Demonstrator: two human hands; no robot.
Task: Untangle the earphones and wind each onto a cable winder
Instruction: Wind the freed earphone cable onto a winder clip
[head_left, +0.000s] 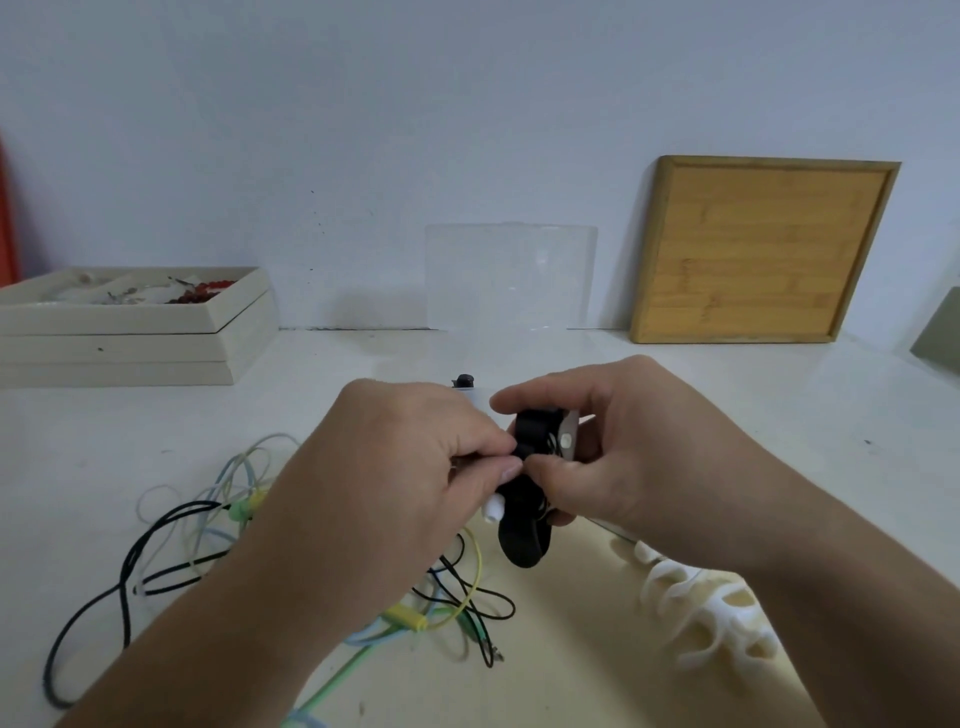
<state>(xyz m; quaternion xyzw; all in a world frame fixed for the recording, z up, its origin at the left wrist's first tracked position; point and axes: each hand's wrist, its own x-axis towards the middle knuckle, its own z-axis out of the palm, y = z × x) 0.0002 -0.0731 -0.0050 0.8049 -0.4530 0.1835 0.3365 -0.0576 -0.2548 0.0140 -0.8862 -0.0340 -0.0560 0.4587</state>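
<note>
Where hands (415, 467) meet, unlabeled black winder (527, 540).

We see a black bone-shaped rubber cable winder (525, 540) held upright above a loose tangle of black, pale-blue, yellow and green earphone cords (208, 540); white fishbone-shaped winders (701, 608) lie right.

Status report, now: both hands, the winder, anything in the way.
Left hand and right hand both gripping black cable winder above table. Tangled earphone cables loose below left arm. White winders lying under right forearm.
</note>
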